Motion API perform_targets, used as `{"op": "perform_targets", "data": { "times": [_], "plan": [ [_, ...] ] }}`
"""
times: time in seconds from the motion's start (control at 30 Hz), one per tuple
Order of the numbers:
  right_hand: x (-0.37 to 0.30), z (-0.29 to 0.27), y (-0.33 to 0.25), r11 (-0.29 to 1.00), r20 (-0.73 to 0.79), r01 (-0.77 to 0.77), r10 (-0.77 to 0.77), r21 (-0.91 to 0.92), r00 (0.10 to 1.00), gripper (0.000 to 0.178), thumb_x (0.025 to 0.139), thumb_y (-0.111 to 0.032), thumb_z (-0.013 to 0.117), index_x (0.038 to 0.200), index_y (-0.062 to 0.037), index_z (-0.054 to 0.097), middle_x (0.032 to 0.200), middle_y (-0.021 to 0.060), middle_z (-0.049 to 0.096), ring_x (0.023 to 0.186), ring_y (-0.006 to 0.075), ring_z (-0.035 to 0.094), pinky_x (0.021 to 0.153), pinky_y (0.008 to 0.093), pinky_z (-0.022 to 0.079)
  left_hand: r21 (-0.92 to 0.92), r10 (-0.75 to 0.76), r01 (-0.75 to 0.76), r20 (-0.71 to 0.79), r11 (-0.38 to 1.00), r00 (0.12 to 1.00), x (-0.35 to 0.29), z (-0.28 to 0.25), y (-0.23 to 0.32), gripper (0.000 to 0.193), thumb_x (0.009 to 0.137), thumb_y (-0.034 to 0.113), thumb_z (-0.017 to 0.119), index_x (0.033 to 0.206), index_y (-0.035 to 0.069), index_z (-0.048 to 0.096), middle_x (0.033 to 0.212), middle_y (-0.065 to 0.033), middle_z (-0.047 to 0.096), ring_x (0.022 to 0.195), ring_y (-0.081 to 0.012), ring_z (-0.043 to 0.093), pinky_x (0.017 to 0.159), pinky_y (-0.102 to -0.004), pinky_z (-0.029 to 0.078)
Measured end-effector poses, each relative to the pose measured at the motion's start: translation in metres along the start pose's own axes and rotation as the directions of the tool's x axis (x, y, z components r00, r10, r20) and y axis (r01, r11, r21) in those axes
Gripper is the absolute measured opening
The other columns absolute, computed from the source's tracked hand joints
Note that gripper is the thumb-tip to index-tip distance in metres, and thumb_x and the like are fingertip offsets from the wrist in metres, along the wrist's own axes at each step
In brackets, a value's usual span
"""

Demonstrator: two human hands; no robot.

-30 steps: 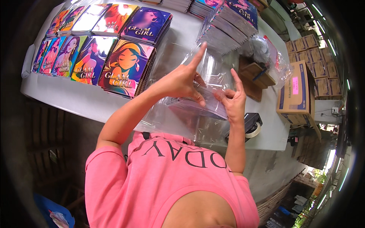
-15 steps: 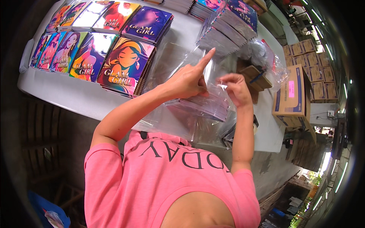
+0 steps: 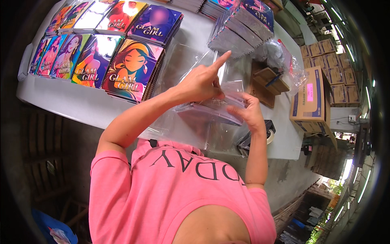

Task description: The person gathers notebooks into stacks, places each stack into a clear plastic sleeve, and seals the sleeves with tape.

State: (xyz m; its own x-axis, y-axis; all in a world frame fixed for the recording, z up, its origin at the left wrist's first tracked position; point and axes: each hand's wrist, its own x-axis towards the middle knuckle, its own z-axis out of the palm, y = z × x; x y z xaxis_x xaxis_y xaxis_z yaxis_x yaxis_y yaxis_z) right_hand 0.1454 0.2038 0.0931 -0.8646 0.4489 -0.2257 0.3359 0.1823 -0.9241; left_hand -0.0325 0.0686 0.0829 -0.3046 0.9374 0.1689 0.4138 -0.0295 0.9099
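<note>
A stack of notebooks (image 3: 213,113) in a clear plastic bag (image 3: 209,136) lies on the table before me. My left hand (image 3: 200,84) is on top of it, index finger stretched out and the other fingers curled down onto the plastic. Around the right end of the stack curves my right hand (image 3: 251,113), thumb on the side and fingers at the top edge, by a raised flap of film. What the curled left fingertips pinch is partly hidden.
Stacks of colourful spiral notebooks (image 3: 132,69) fill the table's left side. A bagged notebook pile (image 3: 239,34) stands at the back. To the right are a black tape dispenser (image 3: 256,138), a brown wooden piece (image 3: 270,79) and a cardboard box (image 3: 310,97), with more boxes (image 3: 335,75) beyond.
My right hand has moved down and slightly left from above the stack, where it pinched a small whitish piece, to its right end. The left hand has stayed nearly still.
</note>
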Motion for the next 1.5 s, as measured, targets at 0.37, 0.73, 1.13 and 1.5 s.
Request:
{"op": "perform_targets", "data": {
  "times": [0.37,0.73,1.13,1.5],
  "plan": [
    [-0.010,0.016,-0.009,0.809,-0.160,0.262,-0.396,-0.526,0.904,0.015,0.073,-0.004,0.071,0.087,-0.0095,0.073,0.089,0.0019,0.064,0.088,0.0166,0.060,0.082,0.0307,0.042,0.387,0.190,-0.170,-0.013,0.906,0.982,-0.017,0.000,-0.005,0.017,0.068,0.018,0.075,0.082,0.009,0.071,0.088,-0.0004,0.069,0.096,-0.0239,0.063,0.090,-0.0390,0.037],
    [-0.062,0.050,-0.028,0.303,0.066,0.187,-0.370,-0.934,0.927,0.038,0.078,0.003,0.054,0.112,-0.0124,0.066,0.134,0.0070,0.049,0.124,0.0243,0.046,0.107,0.0449,0.025,0.520,0.600,-0.539,0.062,0.663,0.798,-0.052,0.024,-0.015,0.036,0.074,0.005,0.061,0.110,0.006,0.065,0.113,-0.0072,0.065,0.107,-0.0209,0.062,0.087,-0.0354,0.050],
    [-0.186,-0.022,0.159,0.807,-0.827,-0.350,0.546,0.476,0.134,0.046,0.084,-0.048,0.061,0.113,-0.0116,0.063,0.127,0.0107,0.051,0.115,0.0263,0.047,0.092,0.0479,0.039,0.526,0.829,-0.733,0.090,0.432,0.553,-0.047,0.026,-0.035,0.024,0.076,0.009,0.060,0.098,0.008,0.069,0.109,-0.0054,0.067,0.102,-0.0210,0.063,0.079,-0.0301,0.051],
    [-0.201,-0.017,0.194,0.585,-0.667,0.328,0.592,0.742,0.453,0.025,0.087,-0.035,0.062,0.098,-0.0128,0.066,0.123,0.0013,0.051,0.128,0.0182,0.032,0.103,0.0544,0.022,0.488,0.821,-0.739,0.078,0.464,0.566,-0.043,0.027,-0.038,0.025,0.074,0.007,0.060,0.098,0.009,0.069,0.110,-0.0045,0.066,0.102,-0.0205,0.063,0.077,-0.0300,0.050]
  ]
}}
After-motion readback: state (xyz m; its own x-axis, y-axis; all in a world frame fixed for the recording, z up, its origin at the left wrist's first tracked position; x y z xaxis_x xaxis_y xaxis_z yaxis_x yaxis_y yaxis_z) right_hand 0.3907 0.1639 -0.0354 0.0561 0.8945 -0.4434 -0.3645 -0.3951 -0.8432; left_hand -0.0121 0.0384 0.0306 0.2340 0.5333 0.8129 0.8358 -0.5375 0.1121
